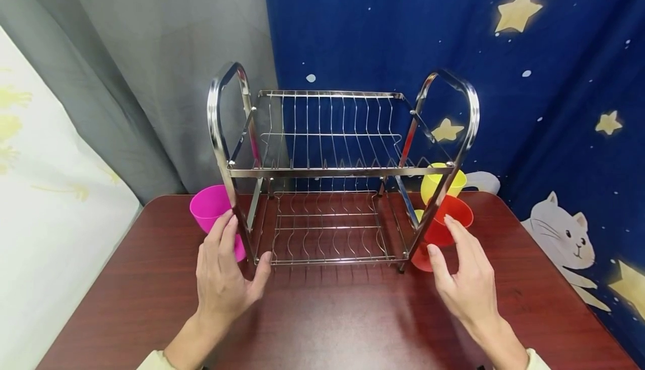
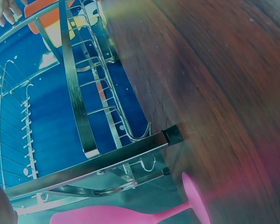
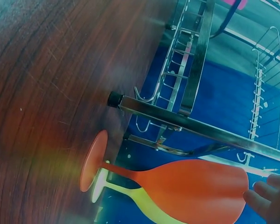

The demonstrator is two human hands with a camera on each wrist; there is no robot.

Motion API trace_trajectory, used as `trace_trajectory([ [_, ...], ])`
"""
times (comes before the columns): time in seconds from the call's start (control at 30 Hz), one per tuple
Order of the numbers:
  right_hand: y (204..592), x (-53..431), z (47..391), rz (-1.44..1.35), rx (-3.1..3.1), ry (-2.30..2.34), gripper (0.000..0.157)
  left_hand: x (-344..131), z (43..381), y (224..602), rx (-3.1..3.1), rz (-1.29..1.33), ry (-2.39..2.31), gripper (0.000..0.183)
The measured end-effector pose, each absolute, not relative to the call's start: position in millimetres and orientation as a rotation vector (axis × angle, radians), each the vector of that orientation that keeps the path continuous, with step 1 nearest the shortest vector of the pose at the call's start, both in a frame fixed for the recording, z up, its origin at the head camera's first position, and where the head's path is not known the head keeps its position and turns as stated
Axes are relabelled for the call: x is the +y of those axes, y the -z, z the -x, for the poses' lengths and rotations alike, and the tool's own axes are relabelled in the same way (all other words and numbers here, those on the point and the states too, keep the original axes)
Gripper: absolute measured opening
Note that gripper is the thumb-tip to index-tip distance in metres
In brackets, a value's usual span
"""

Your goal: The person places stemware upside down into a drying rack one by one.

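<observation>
A two-tier chrome dish rack [image 1: 322, 172] stands on the table, its wire tiers bare. By its left front post is my left hand [image 1: 221, 275], fingers extended and thumb apart, gripping nothing. A magenta goblet [image 1: 209, 205] stands beside that post, partly behind those fingers. My right hand [image 1: 466, 275] is held at the other side with fingers loosely extended, near the rim of a red goblet [image 1: 456, 213]. Whether the fingertips touch that rim, I cannot tell. Behind the red goblet stands a yellow goblet [image 1: 456, 182]; its stem is mostly hidden.
The dark red wooden table [image 1: 342, 314] extends in front of the rack. A grey curtain [image 1: 166, 68] and a blue curtain [image 1: 353, 23] with stars and a cat hang close behind. White patterned cloth [image 1: 45, 191] borders the left side.
</observation>
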State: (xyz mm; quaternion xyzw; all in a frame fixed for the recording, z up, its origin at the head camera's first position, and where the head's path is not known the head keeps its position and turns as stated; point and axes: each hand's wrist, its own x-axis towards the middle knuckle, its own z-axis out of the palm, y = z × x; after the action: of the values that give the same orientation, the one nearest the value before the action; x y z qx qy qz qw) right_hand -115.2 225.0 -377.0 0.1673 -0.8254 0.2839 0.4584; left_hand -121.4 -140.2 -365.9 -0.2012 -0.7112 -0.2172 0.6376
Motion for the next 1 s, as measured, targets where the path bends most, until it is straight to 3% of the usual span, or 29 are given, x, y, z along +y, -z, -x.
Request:
trace_trajectory([
  [1.0,380,237,126,-0.122,-2.153,-0.749,0.068,-149,128,374,-1.852,0.409,0.759,0.073],
])
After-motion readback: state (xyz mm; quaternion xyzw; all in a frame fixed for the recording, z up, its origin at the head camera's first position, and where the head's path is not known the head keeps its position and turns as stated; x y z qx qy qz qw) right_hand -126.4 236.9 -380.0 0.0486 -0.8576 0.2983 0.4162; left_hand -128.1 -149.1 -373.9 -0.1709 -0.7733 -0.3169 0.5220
